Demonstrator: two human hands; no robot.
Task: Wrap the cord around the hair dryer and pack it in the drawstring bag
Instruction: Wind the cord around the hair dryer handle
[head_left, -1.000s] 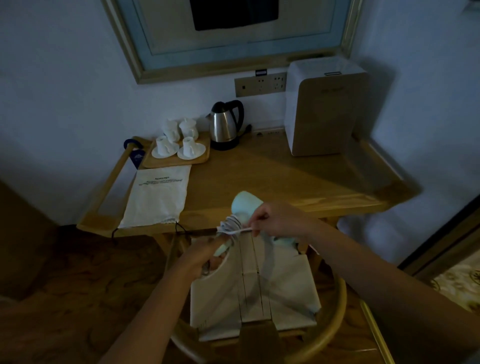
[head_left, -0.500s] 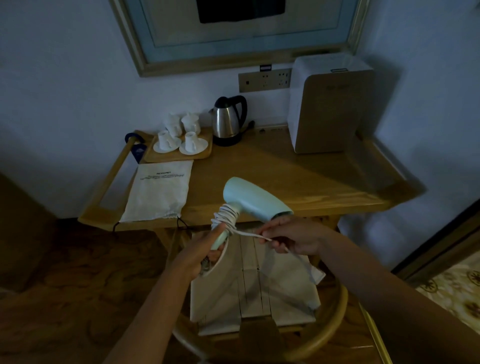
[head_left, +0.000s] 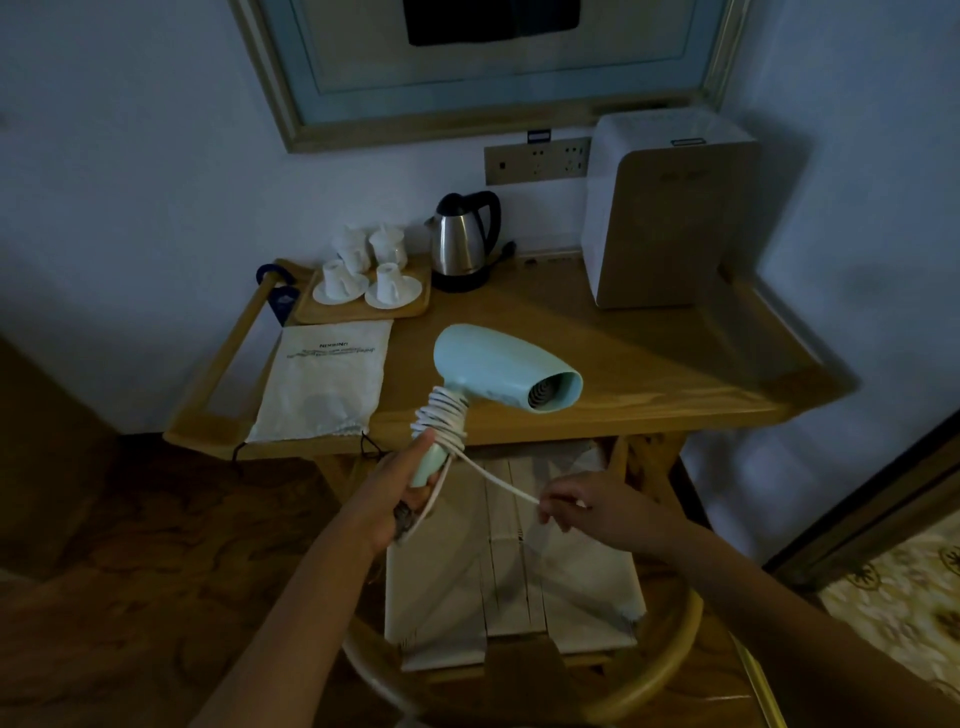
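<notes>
1. The hair dryer is up in the air over the bench front edge, nozzle pointing right.
2. White cord sits coiled around the handle, one loose strand running down to the right.
3. Left hand is clenched on the handle's lower end; right hand pinches the strand taut.
4. That shell looks light, rigid and smooth; the handle seems the grip, and the springy cord needs tension.
5. The drawstring bag lies flat on the bench, left.
</notes>
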